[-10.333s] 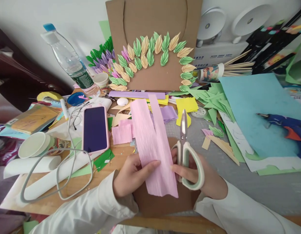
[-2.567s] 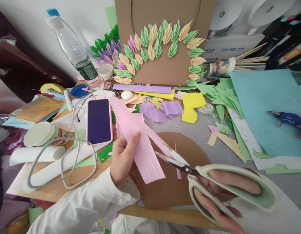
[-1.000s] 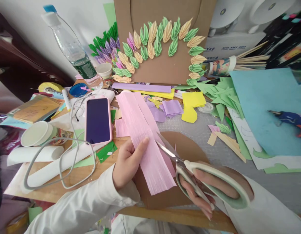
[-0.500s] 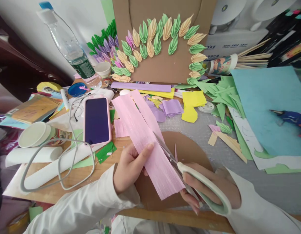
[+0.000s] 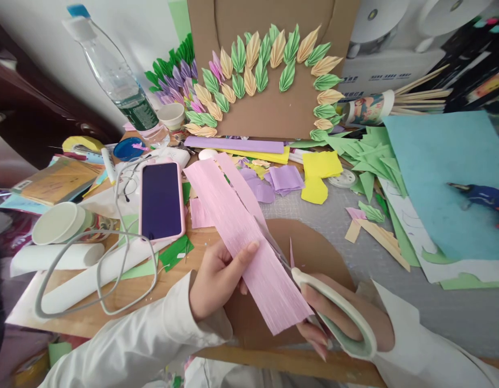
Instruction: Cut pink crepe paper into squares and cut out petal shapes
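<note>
A wide strip of pink crepe paper (image 5: 229, 215) is pinched in my left hand (image 5: 223, 275), thumb on top and fingers beneath. My right hand (image 5: 342, 307) grips white-handled scissors (image 5: 354, 334), whose blades lie along a cut in the strip. A narrower pink piece (image 5: 245, 188) lies beside the cut's far end. Part of the blades is hidden behind the paper. Below both hands sits a round brown cardboard piece (image 5: 318, 248), with a thin pink sliver (image 5: 291, 253) showing above the scissors.
A phone (image 5: 161, 200) and looped cable (image 5: 99, 269) lie at left, near a paper cup (image 5: 59, 223). Behind stands cardboard (image 5: 269, 116) edged with pleated paper leaves. Purple scraps (image 5: 285, 179), yellow paper (image 5: 320, 167) and green pieces (image 5: 371, 153) surround the work; a glue gun (image 5: 482, 195) rests on blue sheets.
The scissors have shifted slightly left with my right hand, their blades now closer together. The pink strip's near end has swung a little to the right.
</note>
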`<state>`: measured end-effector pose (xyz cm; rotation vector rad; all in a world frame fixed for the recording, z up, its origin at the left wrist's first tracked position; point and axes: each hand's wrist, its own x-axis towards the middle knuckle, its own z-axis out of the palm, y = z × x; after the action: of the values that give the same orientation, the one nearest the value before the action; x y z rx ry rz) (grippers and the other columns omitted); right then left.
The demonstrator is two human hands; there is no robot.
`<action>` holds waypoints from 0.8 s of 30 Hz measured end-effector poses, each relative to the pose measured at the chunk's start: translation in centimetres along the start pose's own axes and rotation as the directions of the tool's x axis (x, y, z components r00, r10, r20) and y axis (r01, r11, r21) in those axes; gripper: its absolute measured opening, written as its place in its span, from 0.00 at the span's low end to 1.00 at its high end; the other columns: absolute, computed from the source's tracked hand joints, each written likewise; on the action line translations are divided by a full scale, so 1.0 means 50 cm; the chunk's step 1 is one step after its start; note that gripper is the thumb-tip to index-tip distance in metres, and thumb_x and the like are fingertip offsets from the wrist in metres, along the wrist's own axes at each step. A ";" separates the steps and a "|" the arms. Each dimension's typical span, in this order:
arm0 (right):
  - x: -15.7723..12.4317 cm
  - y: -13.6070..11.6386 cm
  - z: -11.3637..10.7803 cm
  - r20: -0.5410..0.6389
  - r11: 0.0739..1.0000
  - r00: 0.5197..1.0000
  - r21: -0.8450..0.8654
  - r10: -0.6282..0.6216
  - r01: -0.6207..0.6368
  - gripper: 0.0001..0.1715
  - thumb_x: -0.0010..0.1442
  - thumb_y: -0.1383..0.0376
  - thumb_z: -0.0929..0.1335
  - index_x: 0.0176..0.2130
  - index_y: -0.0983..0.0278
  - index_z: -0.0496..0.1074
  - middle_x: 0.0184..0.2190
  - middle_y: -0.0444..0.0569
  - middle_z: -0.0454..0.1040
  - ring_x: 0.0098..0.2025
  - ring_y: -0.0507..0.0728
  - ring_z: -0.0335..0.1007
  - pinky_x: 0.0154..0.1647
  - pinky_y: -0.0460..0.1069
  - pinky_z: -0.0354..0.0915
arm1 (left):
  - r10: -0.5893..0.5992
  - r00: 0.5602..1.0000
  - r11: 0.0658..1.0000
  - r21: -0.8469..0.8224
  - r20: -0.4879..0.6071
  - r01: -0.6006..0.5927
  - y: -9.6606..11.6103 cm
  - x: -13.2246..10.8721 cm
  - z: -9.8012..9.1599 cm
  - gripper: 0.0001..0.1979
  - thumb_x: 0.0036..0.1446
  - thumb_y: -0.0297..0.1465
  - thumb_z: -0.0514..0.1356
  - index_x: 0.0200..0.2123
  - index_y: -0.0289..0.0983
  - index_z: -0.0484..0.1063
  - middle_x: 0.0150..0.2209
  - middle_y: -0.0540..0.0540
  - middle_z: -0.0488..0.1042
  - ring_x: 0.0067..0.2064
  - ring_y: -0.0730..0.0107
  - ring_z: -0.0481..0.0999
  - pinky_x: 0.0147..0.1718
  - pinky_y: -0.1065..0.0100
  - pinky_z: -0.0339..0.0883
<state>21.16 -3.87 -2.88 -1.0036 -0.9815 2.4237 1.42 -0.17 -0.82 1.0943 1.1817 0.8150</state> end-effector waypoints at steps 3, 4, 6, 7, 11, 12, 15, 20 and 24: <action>0.002 -0.002 0.003 0.003 1.000 1.000 -0.012 -0.007 0.007 0.31 0.54 0.37 0.64 0.29 0.61 0.58 0.12 0.33 0.55 0.13 0.45 0.52 0.16 0.41 0.63 | 0.013 1.000 1.000 0.008 -0.001 -0.013 -0.003 0.001 -0.001 0.25 0.57 0.47 0.59 0.16 0.35 0.65 0.10 0.52 0.63 0.12 0.80 0.61 0.10 0.78 0.52; 0.003 -0.002 0.004 -0.003 1.000 1.000 -0.006 -0.011 0.011 0.31 0.53 0.36 0.64 0.29 0.60 0.57 0.11 0.32 0.54 0.12 0.45 0.51 0.15 0.41 0.63 | 0.019 1.000 1.000 0.006 0.002 -0.019 -0.005 0.001 -0.001 0.25 0.57 0.47 0.59 0.16 0.36 0.65 0.10 0.52 0.63 0.12 0.80 0.61 0.10 0.78 0.51; 0.004 0.000 0.004 -0.016 1.000 1.000 0.003 -0.016 0.016 0.31 0.52 0.36 0.64 0.29 0.60 0.57 0.10 0.31 0.54 0.11 0.45 0.48 0.14 0.42 0.62 | 0.028 1.000 1.000 0.006 0.005 -0.028 -0.007 0.000 -0.002 0.25 0.58 0.46 0.59 0.16 0.36 0.65 0.10 0.52 0.63 0.11 0.80 0.61 0.10 0.78 0.51; 0.005 0.002 0.004 -0.020 1.000 1.000 0.001 -0.019 0.019 0.31 0.52 0.35 0.64 0.29 0.60 0.57 0.10 0.31 0.54 0.11 0.45 0.47 0.13 0.41 0.62 | 0.030 1.000 1.000 0.008 0.005 -0.030 -0.008 0.000 -0.003 0.25 0.58 0.46 0.58 0.16 0.36 0.65 0.10 0.52 0.63 0.11 0.80 0.61 0.10 0.78 0.50; 0.007 0.001 0.003 -0.013 0.999 1.000 -0.027 -0.024 0.024 0.32 0.53 0.36 0.64 0.27 0.60 0.56 0.09 0.32 0.54 0.10 0.44 0.48 0.12 0.41 0.61 | 0.034 0.999 0.999 0.002 -0.001 -0.034 -0.011 -0.001 -0.005 0.24 0.59 0.45 0.58 0.17 0.35 0.65 0.10 0.53 0.63 0.11 0.81 0.61 0.10 0.78 0.50; 0.007 -0.001 0.003 -0.012 0.999 1.000 -0.029 -0.023 0.023 0.32 0.53 0.36 0.64 0.27 0.60 0.56 0.09 0.32 0.54 0.09 0.44 0.48 0.12 0.41 0.60 | 0.036 0.999 0.999 -0.005 0.003 -0.036 -0.010 0.000 -0.005 0.24 0.59 0.45 0.58 0.17 0.35 0.65 0.10 0.53 0.63 0.11 0.81 0.60 0.10 0.79 0.50; 0.008 -0.007 0.005 -0.017 0.999 1.000 -0.035 -0.013 0.013 0.32 0.52 0.36 0.65 0.27 0.60 0.56 0.08 0.32 0.55 0.09 0.45 0.50 0.11 0.41 0.60 | 0.041 0.999 0.999 -0.024 0.014 -0.041 -0.008 0.002 -0.004 0.25 0.59 0.44 0.59 0.16 0.35 0.64 0.10 0.53 0.63 0.11 0.82 0.60 0.10 0.80 0.51; 0.006 -0.008 0.013 -0.086 0.999 0.996 -0.027 -0.040 0.038 0.32 0.51 0.36 0.65 0.25 0.60 0.55 0.08 0.31 0.51 0.09 0.44 0.47 0.11 0.41 0.59 | 0.035 0.999 0.999 -0.035 0.015 -0.034 -0.009 0.002 -0.003 0.25 0.58 0.46 0.59 0.16 0.35 0.64 0.10 0.53 0.62 0.11 0.82 0.61 0.10 0.80 0.50; 0.000 -0.012 0.018 -0.117 0.998 0.992 0.015 -0.052 0.055 0.34 0.49 0.35 0.66 0.22 0.61 0.56 0.12 0.31 0.49 0.10 0.43 0.45 0.10 0.40 0.59 | 0.005 1.000 0.998 -0.059 0.028 -0.003 -0.014 0.000 -0.007 0.25 0.58 0.46 0.59 0.17 0.35 0.65 0.11 0.52 0.64 0.11 0.82 0.60 0.09 0.80 0.49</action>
<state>20.54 -3.89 -2.00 -1.0848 -0.9333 2.2985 1.05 -0.29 -1.49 1.0572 1.1254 0.8300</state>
